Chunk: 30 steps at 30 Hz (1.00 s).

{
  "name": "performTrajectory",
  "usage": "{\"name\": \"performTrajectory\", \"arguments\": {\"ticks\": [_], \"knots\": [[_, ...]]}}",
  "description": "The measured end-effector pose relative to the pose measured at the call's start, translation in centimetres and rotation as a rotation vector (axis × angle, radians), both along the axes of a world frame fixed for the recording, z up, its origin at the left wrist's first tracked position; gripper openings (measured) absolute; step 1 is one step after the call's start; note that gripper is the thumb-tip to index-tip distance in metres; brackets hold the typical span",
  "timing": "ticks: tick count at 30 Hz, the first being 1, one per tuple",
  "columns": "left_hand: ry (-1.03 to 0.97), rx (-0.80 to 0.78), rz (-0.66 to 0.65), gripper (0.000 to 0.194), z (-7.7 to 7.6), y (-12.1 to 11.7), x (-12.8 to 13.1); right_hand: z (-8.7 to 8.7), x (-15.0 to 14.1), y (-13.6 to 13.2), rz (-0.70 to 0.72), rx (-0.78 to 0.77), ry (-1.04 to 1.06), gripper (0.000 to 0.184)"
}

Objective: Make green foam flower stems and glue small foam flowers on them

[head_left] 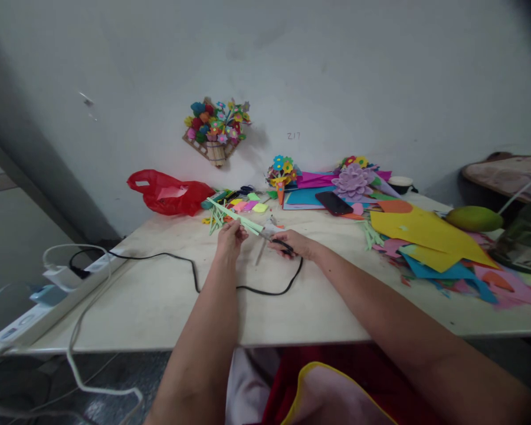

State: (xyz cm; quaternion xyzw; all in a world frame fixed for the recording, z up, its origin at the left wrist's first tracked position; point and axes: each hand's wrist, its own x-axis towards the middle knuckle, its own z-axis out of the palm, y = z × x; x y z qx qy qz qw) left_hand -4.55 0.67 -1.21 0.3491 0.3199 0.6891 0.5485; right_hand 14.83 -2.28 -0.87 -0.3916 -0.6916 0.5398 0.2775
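Observation:
My left hand (232, 238) is closed on a long strip of pale green paper (243, 222), which slants from upper left to lower right. My right hand (287, 244) grips a pair of black-handled scissors (284, 248). The scissor blades are parted and point left, at the right end of the green strip. Behind my left hand lies a pile of cut green strips (216, 219), with small coloured paper pieces (248, 205) beside it. A black cable (265, 291) crosses the table under my wrists.
A red plastic bag (172, 195) sits at the back left, and a white power strip (48, 301) runs along the left edge. A phone (334, 203), a purple paper flower (354, 182), coloured sheets (429, 233) and a green mango-like fruit (474, 218) lie toward the right.

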Motion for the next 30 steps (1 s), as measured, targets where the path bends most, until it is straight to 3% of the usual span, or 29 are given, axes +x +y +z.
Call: {"name": "performTrajectory", "arguments": {"ticks": [11,30], "knots": [[0.015,0.021,-0.022,0.016,-0.33,0.18,-0.1,0.7,-0.14,-0.54,0.008,0.002,0.008,0.028],[0.035,0.047,-0.03,0.023,-0.43,0.18,0.02,0.12,-0.41,-0.23,-0.048,-0.019,0.01,0.028]]}}
